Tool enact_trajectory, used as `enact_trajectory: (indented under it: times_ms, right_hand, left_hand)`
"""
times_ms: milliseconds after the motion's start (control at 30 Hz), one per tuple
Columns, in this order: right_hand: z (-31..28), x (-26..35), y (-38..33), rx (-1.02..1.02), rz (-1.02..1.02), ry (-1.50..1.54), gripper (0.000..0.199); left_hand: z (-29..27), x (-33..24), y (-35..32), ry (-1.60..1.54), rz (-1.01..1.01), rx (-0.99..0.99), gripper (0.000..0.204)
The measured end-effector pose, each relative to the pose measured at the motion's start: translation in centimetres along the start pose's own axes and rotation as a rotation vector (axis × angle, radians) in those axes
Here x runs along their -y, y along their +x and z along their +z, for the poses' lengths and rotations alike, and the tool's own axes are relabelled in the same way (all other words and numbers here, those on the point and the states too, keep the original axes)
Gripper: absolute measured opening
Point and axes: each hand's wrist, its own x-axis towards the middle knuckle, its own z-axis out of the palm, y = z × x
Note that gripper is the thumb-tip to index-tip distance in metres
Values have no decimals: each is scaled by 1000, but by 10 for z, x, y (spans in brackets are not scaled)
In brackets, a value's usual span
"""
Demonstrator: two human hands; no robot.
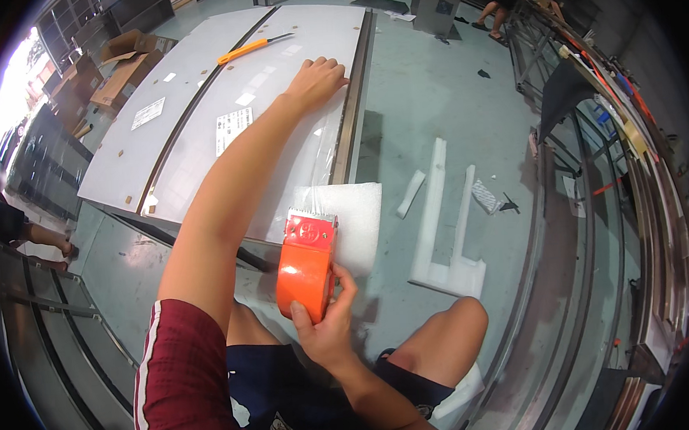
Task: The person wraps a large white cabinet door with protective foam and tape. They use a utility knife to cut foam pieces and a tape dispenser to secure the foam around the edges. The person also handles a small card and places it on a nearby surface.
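An orange tape dispenser with a toothed metal edge is gripped in my right hand. A clear strip of tape runs up from it along the edge of a white panel. A white foam sheet hangs beside the dispenser at the panel's near corner. My left arm stretches across the panel. At its long right edge rests my left hand, fingers curled; whatever is under them is hidden. Beyond that hand, an orange-handled knife lies on the panel.
A second white panel lies alongside. White foam pieces are on the floor to the right. Metal racks with long strips line the right side, and cardboard boxes stand far left. Other people are at the far right and left edge.
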Motion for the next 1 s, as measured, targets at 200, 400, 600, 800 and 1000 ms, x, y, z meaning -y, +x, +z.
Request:
enact_trajectory:
  times_ms: [200,400,600,800,1000]
  right_hand:
    - [-2,12,4,-14,1,7,72]
    - [-2,32,6,-48,145,95,70]
    - [-3,42,10,-47,163,115,67]
    - [-3,51,13,-40,231,104,65]
    - [-3,51,14,-42,226,128,63]
  left_hand:
    - [-1,0,0,120,2,39,37]
    - [-18,-14,-1,304,-191,27,46]
    - [-31,-51,-41,-229,-208,148,80]
    - [-50,-76,-74,-60,-148,326,96]
    - [-72,-98,-90,-214,-42,310,85]
